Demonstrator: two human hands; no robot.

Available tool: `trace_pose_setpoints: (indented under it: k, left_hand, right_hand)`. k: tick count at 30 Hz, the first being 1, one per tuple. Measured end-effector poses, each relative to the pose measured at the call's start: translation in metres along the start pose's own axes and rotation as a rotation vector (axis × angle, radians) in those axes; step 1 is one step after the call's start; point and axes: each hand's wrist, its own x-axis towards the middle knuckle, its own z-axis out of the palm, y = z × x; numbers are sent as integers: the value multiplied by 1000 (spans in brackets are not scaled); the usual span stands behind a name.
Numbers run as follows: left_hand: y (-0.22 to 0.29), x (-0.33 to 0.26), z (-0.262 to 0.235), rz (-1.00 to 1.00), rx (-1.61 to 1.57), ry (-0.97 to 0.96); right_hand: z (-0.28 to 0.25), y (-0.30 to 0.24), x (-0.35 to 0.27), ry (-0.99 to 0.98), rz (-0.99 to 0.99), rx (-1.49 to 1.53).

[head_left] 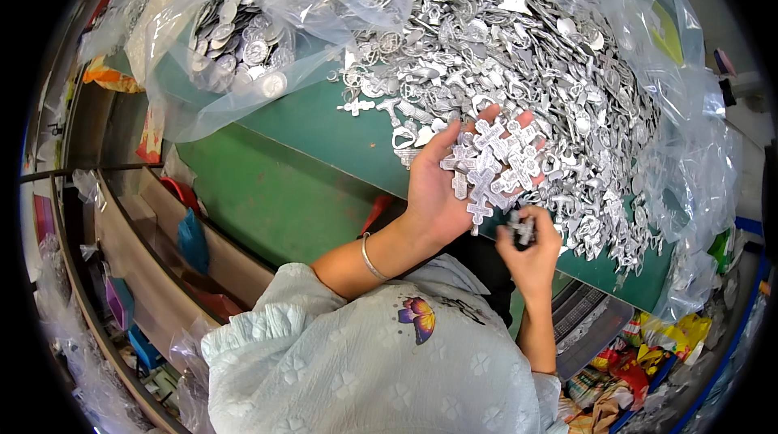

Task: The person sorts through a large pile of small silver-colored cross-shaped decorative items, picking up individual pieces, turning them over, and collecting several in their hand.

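My left hand (433, 199) is turned palm up, with several flat silver cross pendants (489, 165) heaped across the palm and fingers. To its right and a little nearer to me, my right hand (535, 254) pinches a small silver cross pendant (523, 230) between thumb and fingers; it is slightly blurred. Just beyond both hands spreads a large heap of silver metal pieces (600, 122), among them crosses, rings and pendants. A single cross (355, 106) lies at the heap's left edge.
Beneath the heap is a green table (300, 130). A clear plastic bag (174, 102) at the far left holds round silver medals (243, 45). More clear plastic sheeting (697, 150) lines the right side. A dark crate (596, 324) and colourful packets (640, 357) sit at the lower right.
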Motion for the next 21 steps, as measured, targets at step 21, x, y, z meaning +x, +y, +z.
trace_pose_setpoints:
  k: [21]
  left_hand:
    - [-4, -7, -6, -118, 54, 13]
  right_hand:
    - [-40, -54, 66, -53, 106, 801]
